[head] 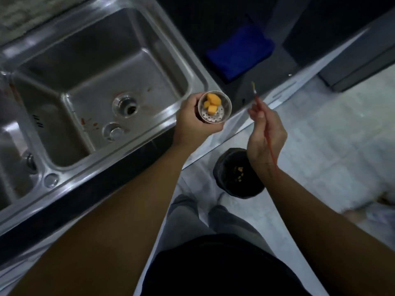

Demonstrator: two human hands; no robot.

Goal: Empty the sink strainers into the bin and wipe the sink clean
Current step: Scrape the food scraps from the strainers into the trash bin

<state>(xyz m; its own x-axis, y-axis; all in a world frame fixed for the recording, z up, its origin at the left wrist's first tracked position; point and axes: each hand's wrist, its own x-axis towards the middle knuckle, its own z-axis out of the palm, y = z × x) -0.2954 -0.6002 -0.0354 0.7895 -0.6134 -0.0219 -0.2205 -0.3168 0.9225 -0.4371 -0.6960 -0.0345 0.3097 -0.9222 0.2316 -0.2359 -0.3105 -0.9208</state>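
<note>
From the head camera, there is one sink point(198, 82) with two basins. The right basin is in full view and the left basin point(12, 167) is cut off by the frame edge. The right basin has one open drain hole point(126, 105), one round metal cap point(113, 131) lying just near of it, and a few brown stains point(94, 123) on its floor.

The left hand point(192, 120) has its fingers curled round the single metal strainer point(213, 118). It holds the strainer upright over the sink's near-right corner. Three orange chunks point(211, 101) sit inside the strainer.

To the right, the right hand point(265, 133) pinches one thin red stick point(256, 97) between thumb and fingertips, its pale tip pointing far.

One black bin point(224, 167) stands on the floor, near of the counter. It is partly under the right wrist, with some scraps inside. One folded blue cloth point(240, 53) lies on the dark counter, far and right of the sink.
</note>
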